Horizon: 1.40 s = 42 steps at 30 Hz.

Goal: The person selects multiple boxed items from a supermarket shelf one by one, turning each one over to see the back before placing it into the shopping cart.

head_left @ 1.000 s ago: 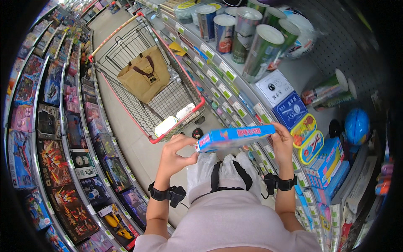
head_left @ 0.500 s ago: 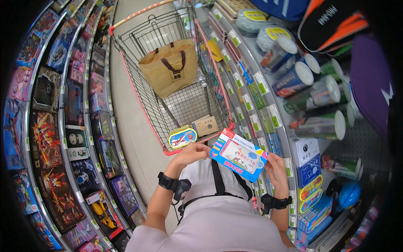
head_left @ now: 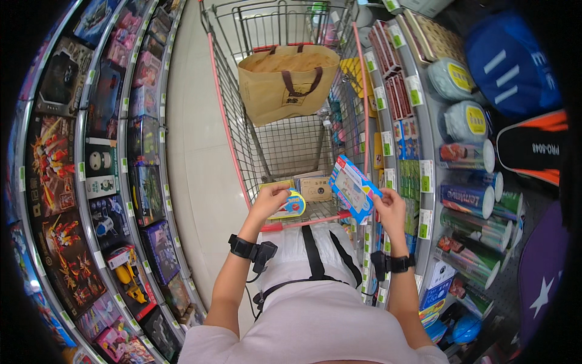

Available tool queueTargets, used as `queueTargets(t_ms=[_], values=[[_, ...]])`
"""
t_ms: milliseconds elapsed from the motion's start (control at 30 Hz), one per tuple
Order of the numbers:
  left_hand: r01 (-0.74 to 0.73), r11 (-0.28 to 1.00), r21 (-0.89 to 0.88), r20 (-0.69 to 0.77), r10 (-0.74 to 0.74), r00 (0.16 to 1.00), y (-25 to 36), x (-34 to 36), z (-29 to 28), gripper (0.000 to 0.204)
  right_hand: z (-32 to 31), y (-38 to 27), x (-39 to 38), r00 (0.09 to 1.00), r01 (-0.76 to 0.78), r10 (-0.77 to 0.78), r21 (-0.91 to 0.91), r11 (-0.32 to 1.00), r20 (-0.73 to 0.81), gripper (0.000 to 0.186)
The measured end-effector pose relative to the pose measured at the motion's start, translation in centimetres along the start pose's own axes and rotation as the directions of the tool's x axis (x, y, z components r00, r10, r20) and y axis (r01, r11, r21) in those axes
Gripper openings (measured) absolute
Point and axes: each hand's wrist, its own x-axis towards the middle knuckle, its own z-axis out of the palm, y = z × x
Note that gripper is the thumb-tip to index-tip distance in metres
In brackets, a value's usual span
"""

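Observation:
My right hand [head_left: 391, 209] grips a flat blue-and-white toy box [head_left: 352, 189] by its lower right edge. The box is tilted above the near right corner of a shopping cart [head_left: 227, 130]. My left hand [head_left: 271, 201] hangs over the cart's near left corner with its fingers curled together, no longer on the box. Just beyond it, partly covered by that hand, is a rounded blue-and-yellow package [head_left: 295, 205] in the cart. Beside that package lies a tan box [head_left: 316, 189]. Whether my left fingers touch the package, I cannot tell.
A tan shopping bag [head_left: 267, 91] with dark handles stands at the cart's far end. Shelves of boxed toys [head_left: 54, 158] line the left, across a strip of pale floor [head_left: 197, 164]. Close on the right, another shelf holds cylindrical tubes [head_left: 467, 200] and a black-and-orange case [head_left: 533, 148].
My left hand has let go of the toy box and moved left. The right hand alone now holds the box, turned steeper and raised. The cart and shelves have shifted in view.

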Motion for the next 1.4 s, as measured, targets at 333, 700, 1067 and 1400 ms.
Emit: queueTargets(t_ms=[333,700,1067,1400], values=[[-0.075,0.993,0.089,-0.006,0.076,0.997,-1.7,3.6,-2.2,0.032,8.6,4.2,10.0,0.869,0.395,-0.116,-0.534,0.748,0.481,0.028],[0.019,0.998,-0.063,0.01,-0.018,1.0,-3.0,4.3,-2.6,0.028,11.9,11.5,13.9,0.83,0.299,0.093,-0.58,0.758,0.549,0.019],[0.02,1.0,0.004,0.057,-0.021,0.998,-2.3,4.3,-0.6,0.027,10.9,11.1,9.6,0.884,0.262,0.025,-0.539,0.801,0.467,0.025],[-0.073,0.965,0.254,0.238,0.01,0.971,0.6,-0.7,7.5,0.034,-1.0,7.5,-4.1,0.978,-0.156,0.106,0.295,0.943,0.18,0.018]])
